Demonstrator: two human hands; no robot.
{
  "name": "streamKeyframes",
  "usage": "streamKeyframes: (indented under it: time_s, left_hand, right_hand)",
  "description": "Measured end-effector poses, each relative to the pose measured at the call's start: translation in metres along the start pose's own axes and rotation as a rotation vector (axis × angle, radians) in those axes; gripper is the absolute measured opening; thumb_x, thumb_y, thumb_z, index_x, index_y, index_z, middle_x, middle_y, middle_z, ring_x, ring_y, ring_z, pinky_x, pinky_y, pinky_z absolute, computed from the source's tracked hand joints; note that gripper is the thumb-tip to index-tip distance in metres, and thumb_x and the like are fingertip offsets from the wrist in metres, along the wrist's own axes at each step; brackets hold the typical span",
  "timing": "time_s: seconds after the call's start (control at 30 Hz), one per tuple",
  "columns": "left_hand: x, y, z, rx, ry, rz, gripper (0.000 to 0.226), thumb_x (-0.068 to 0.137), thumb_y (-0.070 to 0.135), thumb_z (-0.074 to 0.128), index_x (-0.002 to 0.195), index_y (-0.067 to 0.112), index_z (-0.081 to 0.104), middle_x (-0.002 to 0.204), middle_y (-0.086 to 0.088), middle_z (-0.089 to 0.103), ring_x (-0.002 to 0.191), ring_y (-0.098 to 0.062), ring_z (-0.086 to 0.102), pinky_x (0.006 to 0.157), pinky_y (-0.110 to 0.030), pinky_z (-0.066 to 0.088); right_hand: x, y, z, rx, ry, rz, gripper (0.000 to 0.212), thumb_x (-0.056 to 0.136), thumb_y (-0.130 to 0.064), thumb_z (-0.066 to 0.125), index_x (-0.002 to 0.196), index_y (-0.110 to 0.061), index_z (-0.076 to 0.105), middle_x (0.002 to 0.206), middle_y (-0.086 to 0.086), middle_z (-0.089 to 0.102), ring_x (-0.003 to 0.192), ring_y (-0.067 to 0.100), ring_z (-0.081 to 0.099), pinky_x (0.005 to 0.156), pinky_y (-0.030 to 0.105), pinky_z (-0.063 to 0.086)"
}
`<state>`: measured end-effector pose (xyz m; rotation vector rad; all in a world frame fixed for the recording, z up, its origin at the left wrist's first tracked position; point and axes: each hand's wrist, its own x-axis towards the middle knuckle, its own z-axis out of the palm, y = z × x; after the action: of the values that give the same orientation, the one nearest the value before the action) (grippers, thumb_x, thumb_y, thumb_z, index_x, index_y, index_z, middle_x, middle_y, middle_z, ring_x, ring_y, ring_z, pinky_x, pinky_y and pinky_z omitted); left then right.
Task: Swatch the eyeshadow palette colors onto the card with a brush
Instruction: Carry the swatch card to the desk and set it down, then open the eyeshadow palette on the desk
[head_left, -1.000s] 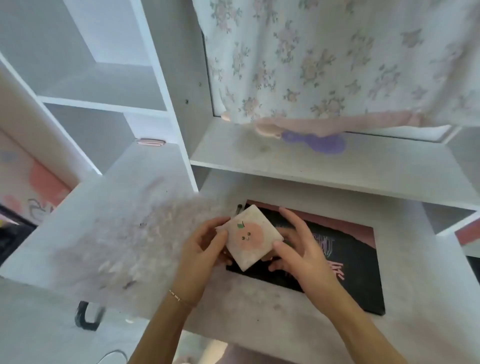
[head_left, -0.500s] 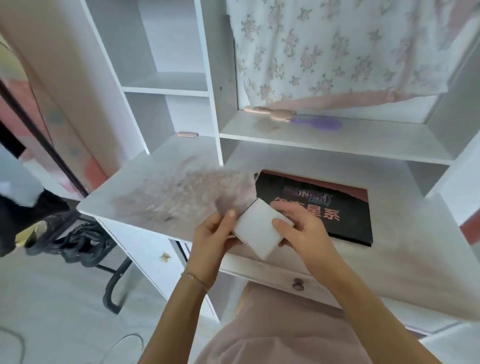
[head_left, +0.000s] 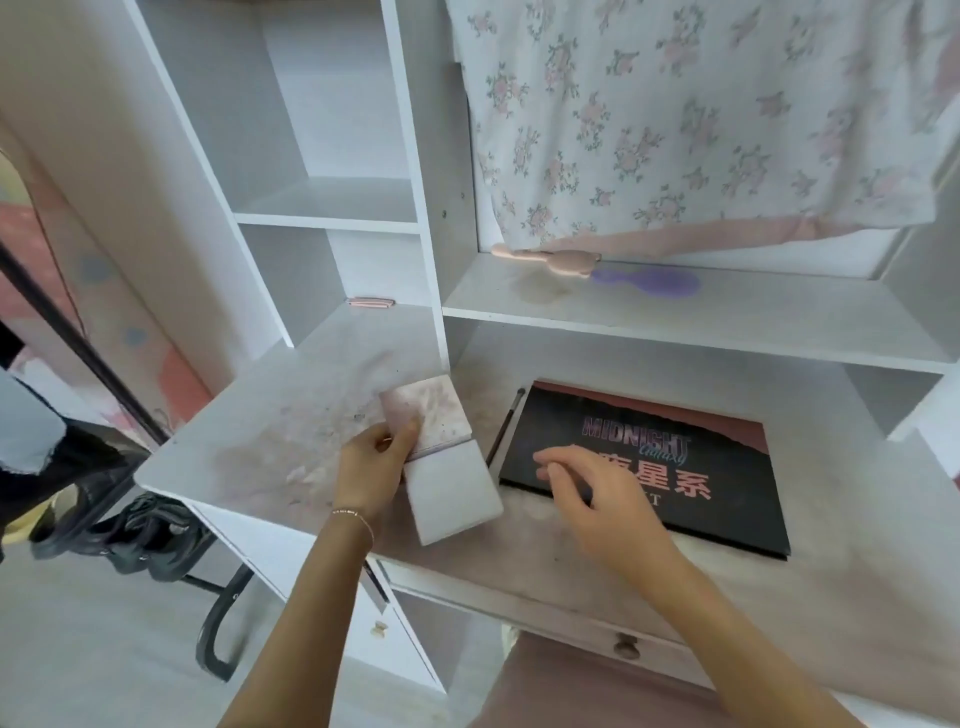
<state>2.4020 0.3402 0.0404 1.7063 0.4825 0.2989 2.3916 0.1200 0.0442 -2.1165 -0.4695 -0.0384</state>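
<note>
Because our left hand (head_left: 375, 457) only pins the opened card pad (head_left: 441, 457) near the desk's (head_left: 597, 561) front edge, it could slide off. Our right hand (head_left: 587, 493) hovers loose, fingers apart, over the closed palette (head_left: 675, 457); reaching carelessly, we might nudge the brush (head_left: 503, 427) by its left edge

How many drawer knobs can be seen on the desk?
2. One drawer knob sits under the desk's front edge, below the right forearm; a paler knob is lower left, beside the left forearm. Others may be hidden.
</note>
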Motion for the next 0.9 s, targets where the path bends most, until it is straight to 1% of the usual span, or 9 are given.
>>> streamKeyframes:
  time_s: [0.13, 0.3, 0.37, 0.47, 0.57, 0.67, 0.73, 0.8, 0.9]
  left_hand:
    - [0.033, -0.009, 0.001, 0.313, 0.012, 0.128, 0.03, 0.084, 0.031, 0.061, 0.079, 0.001, 0.063, 0.071, -0.008, 0.061, 0.066, -0.02, 0.051, 0.058, -0.03, 0.038]
    - [0.061, -0.01, 0.009, 0.45, 0.108, 0.139, 0.025, 0.083, 0.025, 0.061, 0.105, 0.012, 0.059, 0.076, 0.0, 0.059, 0.081, -0.027, 0.058, 0.067, -0.029, 0.038]
    - [0.067, -0.009, 0.011, 0.487, 0.16, 0.108, 0.041, 0.084, 0.026, 0.06, 0.12, 0.012, 0.05, 0.093, -0.006, 0.06, 0.098, -0.032, 0.055, 0.08, -0.034, 0.043]
    - [0.067, -0.004, 0.019, 0.588, 0.265, 0.056, 0.059, 0.085, 0.03, 0.055, 0.137, 0.013, 0.031, 0.132, -0.017, 0.041, 0.121, -0.037, 0.036, 0.1, -0.046, 0.03]
    - [0.049, 0.009, 0.034, 0.624, 0.321, 0.188, 0.056, 0.086, 0.027, 0.054, 0.137, 0.016, 0.033, 0.137, -0.015, 0.035, 0.124, -0.035, 0.031, 0.101, -0.048, 0.025]
    - [0.019, 0.014, 0.051, 0.583, 0.18, 0.446, 0.038, 0.086, 0.019, 0.057, 0.122, 0.01, 0.051, 0.124, -0.013, 0.05, 0.115, -0.032, 0.045, 0.097, -0.04, 0.035]
    - [-0.008, 0.012, 0.064, 0.522, -0.026, 0.48, 0.03, 0.087, 0.019, 0.056, 0.116, 0.012, 0.056, 0.116, -0.004, 0.058, 0.106, -0.019, 0.053, 0.089, -0.024, 0.039]
    - [-0.034, 0.003, 0.076, 0.531, -0.2, 0.507, 0.028, 0.088, 0.025, 0.054, 0.115, 0.019, 0.055, 0.114, 0.005, 0.056, 0.103, -0.006, 0.05, 0.087, -0.016, 0.038]
    - [-0.062, -0.012, 0.092, 0.59, -0.269, 0.581, 0.029, 0.086, 0.024, 0.056, 0.113, 0.016, 0.058, 0.118, 0.002, 0.055, 0.111, -0.009, 0.045, 0.095, -0.018, 0.034]
  right_hand:
    - [0.024, 0.023, -0.013, -0.394, -0.036, -0.108, 0.025, 0.091, -0.024, 0.049, 0.113, -0.02, 0.062, 0.114, -0.007, 0.059, 0.11, 0.009, 0.049, 0.099, 0.03, 0.035]
    - [0.056, 0.047, -0.031, -0.522, 0.043, -0.045, 0.03, 0.09, -0.03, 0.049, 0.115, -0.019, 0.06, 0.124, 0.0, 0.053, 0.118, 0.019, 0.043, 0.104, 0.037, 0.029]
    - [0.07, 0.057, -0.039, -0.588, 0.042, 0.03, 0.034, 0.091, -0.034, 0.045, 0.121, -0.02, 0.055, 0.13, 0.003, 0.049, 0.121, 0.023, 0.039, 0.107, 0.041, 0.025]
    - [0.081, 0.071, -0.05, -0.654, 0.012, 0.139, 0.041, 0.092, -0.038, 0.04, 0.129, -0.021, 0.046, 0.14, 0.004, 0.041, 0.129, 0.024, 0.032, 0.111, 0.045, 0.017]
    - [0.079, 0.079, -0.049, -0.75, -0.049, 0.129, 0.045, 0.093, -0.041, 0.035, 0.135, -0.024, 0.037, 0.141, 0.0, 0.04, 0.131, 0.02, 0.031, 0.111, 0.042, 0.014]
    - [0.07, 0.081, -0.046, -0.773, -0.072, 0.064, 0.048, 0.093, -0.043, 0.032, 0.138, -0.024, 0.033, 0.141, -0.003, 0.04, 0.13, 0.018, 0.031, 0.11, 0.039, 0.013]
    - [0.063, 0.081, -0.048, -0.762, -0.086, 0.036, 0.049, 0.093, -0.043, 0.031, 0.138, -0.025, 0.032, 0.142, -0.004, 0.039, 0.131, 0.016, 0.03, 0.111, 0.038, 0.012]
    - [0.055, 0.081, -0.05, -0.754, -0.103, 0.011, 0.049, 0.093, -0.044, 0.03, 0.139, -0.026, 0.031, 0.143, -0.005, 0.038, 0.131, 0.014, 0.029, 0.111, 0.037, 0.009]
    - [0.043, 0.078, -0.054, -0.75, -0.152, -0.007, 0.05, 0.093, -0.044, 0.03, 0.14, -0.026, 0.028, 0.146, -0.006, 0.034, 0.134, 0.011, 0.025, 0.113, 0.036, 0.005]
